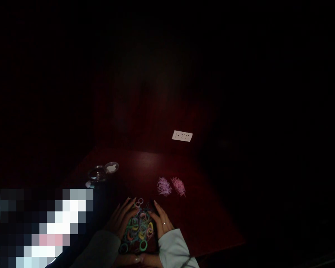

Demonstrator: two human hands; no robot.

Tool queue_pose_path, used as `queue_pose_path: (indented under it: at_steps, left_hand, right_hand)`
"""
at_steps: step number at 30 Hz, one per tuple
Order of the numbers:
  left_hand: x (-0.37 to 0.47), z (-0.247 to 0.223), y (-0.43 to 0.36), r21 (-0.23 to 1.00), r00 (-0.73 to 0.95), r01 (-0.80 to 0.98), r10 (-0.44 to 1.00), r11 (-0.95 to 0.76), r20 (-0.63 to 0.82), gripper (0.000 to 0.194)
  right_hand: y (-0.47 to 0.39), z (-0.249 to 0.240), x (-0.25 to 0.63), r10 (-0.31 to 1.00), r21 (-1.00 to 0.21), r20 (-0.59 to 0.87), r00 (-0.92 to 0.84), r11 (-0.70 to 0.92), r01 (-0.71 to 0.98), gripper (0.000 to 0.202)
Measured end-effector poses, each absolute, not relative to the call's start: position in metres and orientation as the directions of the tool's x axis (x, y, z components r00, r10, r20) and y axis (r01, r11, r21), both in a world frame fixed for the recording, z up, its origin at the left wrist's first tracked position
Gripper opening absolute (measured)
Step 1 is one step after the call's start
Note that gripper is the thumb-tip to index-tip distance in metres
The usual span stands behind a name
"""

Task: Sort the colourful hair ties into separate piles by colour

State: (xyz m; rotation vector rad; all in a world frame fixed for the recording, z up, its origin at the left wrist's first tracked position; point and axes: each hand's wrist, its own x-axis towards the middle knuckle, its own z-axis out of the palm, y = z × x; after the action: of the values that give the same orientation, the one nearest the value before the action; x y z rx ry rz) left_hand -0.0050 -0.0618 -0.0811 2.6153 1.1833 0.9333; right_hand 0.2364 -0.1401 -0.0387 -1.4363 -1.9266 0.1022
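Observation:
Colourful hair ties [142,227], in green, yellow, pink and blue, lie in a loose heap at the near side of the dark red table [195,223]. My left hand [123,216] curves around the heap's left side, its fingers stretched forward. On the opposite side, my right hand [162,219], with a ring on one finger, rests with its fingers extended. Both thumbs point inward and meet at the near edge of the heap. Neither hand grips anything. A few pale ties [139,203] lie just beyond the left fingertips.
Farther back are a purple pile of thin short pieces [164,187] and a similar pink pile [179,186]. At the back left stand a transparent round container [97,172] and a round lid [111,167]. A white socket plate [182,136] is on the wall. Pixelation covers the lower left.

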Motion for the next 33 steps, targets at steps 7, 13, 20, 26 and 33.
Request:
queue_pose_path:
  at_steps: [7,13,20,26,33]
  left_hand:
    - [-0.001,-0.099,-0.050,0.298,0.470,0.676,0.705,-0.674,0.530,0.046]
    - [-0.005,-0.104,-0.043,0.303,0.469,0.675,0.708,-0.673,0.527,0.044]
    - [-0.004,-0.085,-0.056,0.377,0.507,0.591,0.692,-0.713,0.514,0.043]
    - [-0.002,-0.053,-0.074,0.410,0.509,0.577,0.703,-0.707,0.496,0.062]
    - [-0.008,-0.019,-0.085,0.489,0.534,0.548,0.734,-0.679,0.419,0.098]
  right_hand:
    - [-0.135,-0.042,0.229,0.845,-0.463,0.528,-0.088,0.373,0.804,0.050]
    - [-0.134,-0.036,0.215,0.828,-0.484,0.559,-0.048,0.373,0.792,0.047]
    - [-0.139,-0.020,0.220,0.848,-0.446,0.506,-0.159,0.415,0.793,0.047]
    - [-0.134,-0.001,0.218,0.865,-0.473,0.432,-0.255,0.459,0.752,0.057]
    - [-0.136,0.014,0.213,0.870,-0.472,0.403,-0.285,0.464,0.750,0.064]
